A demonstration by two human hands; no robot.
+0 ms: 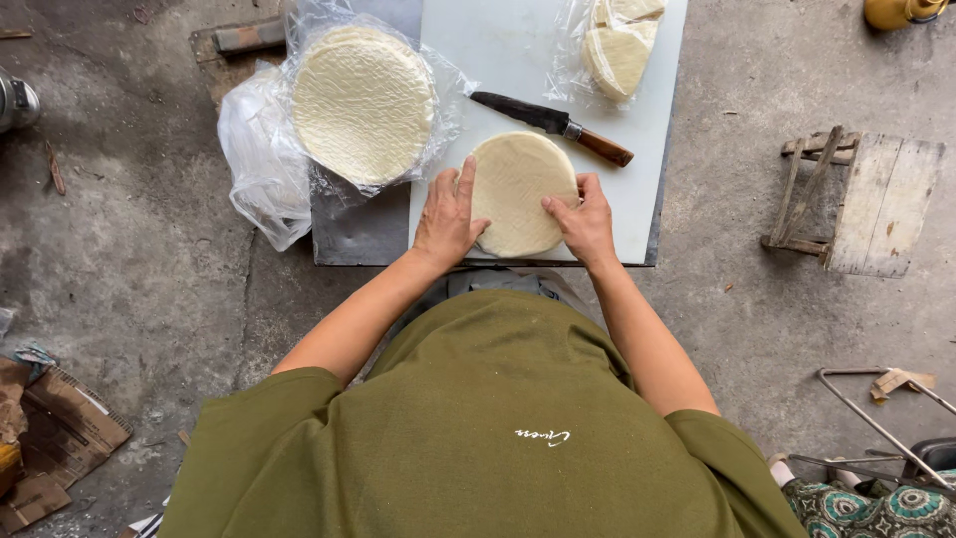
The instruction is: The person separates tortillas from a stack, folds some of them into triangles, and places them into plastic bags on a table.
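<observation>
A person in an olive shirt is bracing a round pale stack of thin wrappers (518, 189) on a white cutting board (652, 110), the stack sitting between both hands. The left hand (448, 217) is lying flat, fingers spread, over its left edge; the right hand (583, 221) is pressing its right edge, fingers curled against the rim. A wooden-handled knife (553, 125) is resting just beyond the stack, beside a larger plastic-wrapped stack (363, 105).
</observation>
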